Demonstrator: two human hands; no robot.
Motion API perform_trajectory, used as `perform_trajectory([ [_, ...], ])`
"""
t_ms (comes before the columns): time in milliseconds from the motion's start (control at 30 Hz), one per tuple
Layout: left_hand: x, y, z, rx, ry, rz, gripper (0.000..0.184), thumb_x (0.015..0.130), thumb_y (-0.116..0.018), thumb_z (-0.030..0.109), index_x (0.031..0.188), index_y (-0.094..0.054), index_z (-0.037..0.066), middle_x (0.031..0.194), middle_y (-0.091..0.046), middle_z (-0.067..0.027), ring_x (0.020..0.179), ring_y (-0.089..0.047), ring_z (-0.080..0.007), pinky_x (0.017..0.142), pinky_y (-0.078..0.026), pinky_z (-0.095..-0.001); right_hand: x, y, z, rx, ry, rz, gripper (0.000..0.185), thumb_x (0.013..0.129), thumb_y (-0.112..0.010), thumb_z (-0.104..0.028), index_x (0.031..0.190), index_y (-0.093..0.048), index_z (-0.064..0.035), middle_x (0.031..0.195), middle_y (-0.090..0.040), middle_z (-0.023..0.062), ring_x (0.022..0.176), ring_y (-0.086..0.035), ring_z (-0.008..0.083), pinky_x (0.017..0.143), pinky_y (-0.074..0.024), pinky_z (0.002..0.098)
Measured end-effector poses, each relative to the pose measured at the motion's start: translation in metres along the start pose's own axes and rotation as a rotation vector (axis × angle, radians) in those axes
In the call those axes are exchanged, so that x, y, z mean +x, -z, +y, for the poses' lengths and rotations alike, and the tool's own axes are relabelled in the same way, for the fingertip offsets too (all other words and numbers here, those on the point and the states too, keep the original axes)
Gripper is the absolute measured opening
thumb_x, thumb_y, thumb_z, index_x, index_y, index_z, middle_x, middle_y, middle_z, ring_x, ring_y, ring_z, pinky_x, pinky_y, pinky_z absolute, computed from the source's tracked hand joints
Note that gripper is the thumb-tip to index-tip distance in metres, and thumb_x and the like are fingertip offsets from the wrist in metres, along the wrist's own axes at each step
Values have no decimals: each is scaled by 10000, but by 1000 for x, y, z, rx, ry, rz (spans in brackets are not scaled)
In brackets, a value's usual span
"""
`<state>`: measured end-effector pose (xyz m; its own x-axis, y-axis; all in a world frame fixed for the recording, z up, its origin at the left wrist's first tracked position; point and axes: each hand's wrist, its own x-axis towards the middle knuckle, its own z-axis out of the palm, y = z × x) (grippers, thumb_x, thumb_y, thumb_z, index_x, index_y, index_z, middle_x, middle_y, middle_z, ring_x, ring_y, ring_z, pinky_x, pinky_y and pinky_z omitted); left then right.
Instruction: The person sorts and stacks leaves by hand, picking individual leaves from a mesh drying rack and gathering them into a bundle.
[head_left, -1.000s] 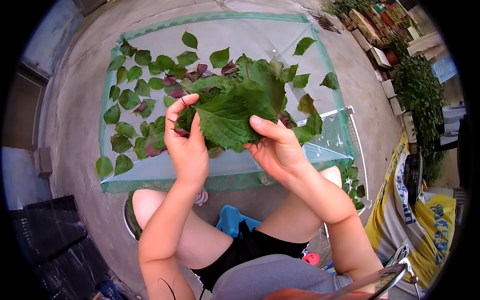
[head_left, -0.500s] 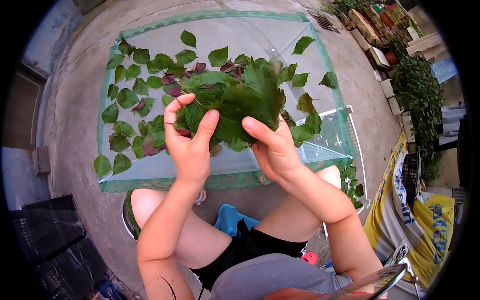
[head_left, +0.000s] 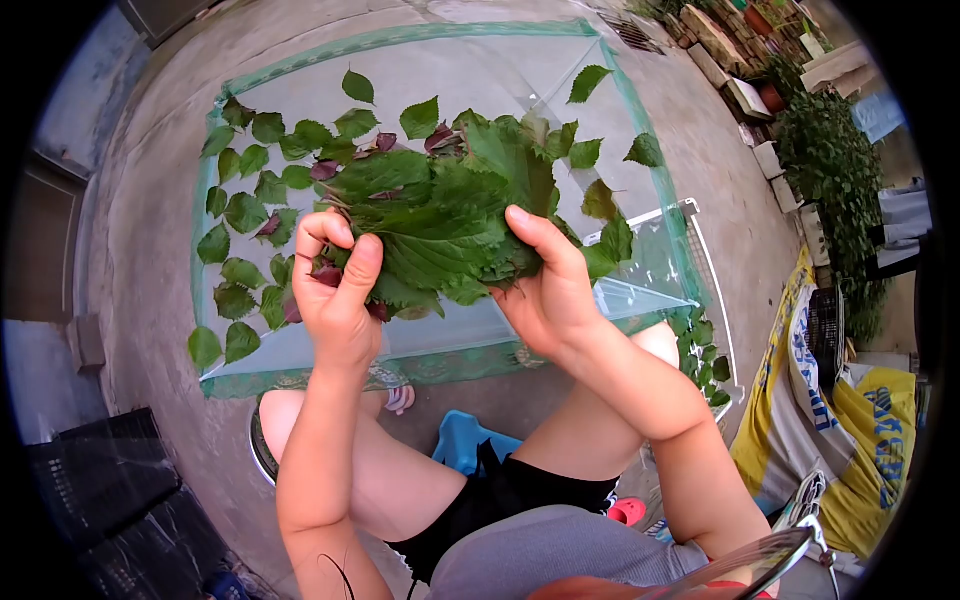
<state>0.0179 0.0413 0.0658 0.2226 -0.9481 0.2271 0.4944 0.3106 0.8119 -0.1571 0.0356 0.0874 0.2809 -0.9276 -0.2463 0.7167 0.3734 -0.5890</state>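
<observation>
- Bunch of leaves (head_left: 440, 225): at the centre of the frame, held up between both hands above the net (head_left: 470, 70); mostly green, with some purple around it.
- Left hand (head_left: 340, 265): left of centre; thumb and curled fingers pinch the bunch's left edge, apparently the stem side.
- Right hand (head_left: 545, 275): right of centre; thumb lies along the bunch's right edge, fingers tucked beneath; how firmly they press, I cannot tell.
- Handling: likely very light, soft and floppy; thin blades should tear or crease under a hard squeeze, and layers may slide over one another; the stem side looks the surest hold, with a flat palm beneath the blades.
- Around it: loose leaves (head_left: 245, 213) lie spread over the net, left of centre; a blue stool (head_left: 470, 445) shows at lower centre.
</observation>
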Motion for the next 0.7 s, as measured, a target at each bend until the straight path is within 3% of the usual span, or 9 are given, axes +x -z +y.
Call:
perform_trajectory([
  [100,4,3,7,-97,117,30,169,874,-626,26,929,-483,97,935,-497,9,867,-480,-102,819,-400,-242,1,2,-2,23,-6,42,374,901,-577,-208,1208,-542,3,1188,-612,106,1110,-571,203,978,-434,367],
  [133,7,10,7,-116,98,-31,110,914,-561,66,975,-476,100,1043,-563,-64,967,-559,-179,851,-477,-314,2,4,-2,11,-4,35,369,899,-584,-201,1221,-521,-31,1165,-612,83,1071,-580,185,944,-447,355],
  [167,8,12,5,-119,99,71,133,887,-591,41,975,-502,85,986,-570,-41,900,-555,-143,829,-450,-281,2,5,-3,-1,-2,29,372,896,-591,-193,1234,-499,-66,1142,-612,60,1032,-590,167,910,-460,344],
  [233,14,23,9,-175,104,44,124,938,-512,83,1061,-521,89,1119,-595,-92,1025,-589,-195,886,-487,-338,2,5,-5,-4,15,28,368,895,-591,-183,1230,-500,-62,1137,-614,64,1030,-592,169,911,-463,349],
  [400,24,26,23,-308,122,122,325,917,-545,88,1237,-500,52,1158,-594,-92,1079,-579,-207,958,-467,-365,2,6,-9,5,42,15,367,887,-595,-141,1229,-499,-48,1130,-617,74,1034,-594,181,915,-468,374],
  [500,22,25,25,-395,277,194,441,918,-569,120,1335,-445,49,1208,-574,-82,1114,-561,-209,988,-447,-373,3,6,-8,43,73,-22,379,868,-611,-97,1226,-500,-40,1135,-615,81,1046,-589,195,920,-470,389],
  [567,16,22,22,-358,340,43,548,886,-631,136,1377,-407,44,1227,-559,-79,1107,-561,-216,992,-443,-372,5,7,-6,46,106,-16,408,847,-631,-55,1231,-492,-43,1143,-611,86,1057,-582,202,933,-462,390],
  [633,11,11,21,-253,317,-177,848,723,-792,109,1424,-321,36,1189,-563,-77,1045,-585,-201,945,-467,-328,4,6,-3,27,139,-28,423,843,-637,-45,1238,-484,-49,1148,-608,86,1066,-577,197,940,-456,387],
  [700,4,-1,17,-174,293,-214,910,672,-819,85,1422,-308,18,1161,-579,-71,1044,-587,-192,936,-468,-314,3,4,-1,8,169,-43,439,839,-642,-35,1245,-476,-55,1152,-605,86,1075,-572,192,947,-451,384],
])
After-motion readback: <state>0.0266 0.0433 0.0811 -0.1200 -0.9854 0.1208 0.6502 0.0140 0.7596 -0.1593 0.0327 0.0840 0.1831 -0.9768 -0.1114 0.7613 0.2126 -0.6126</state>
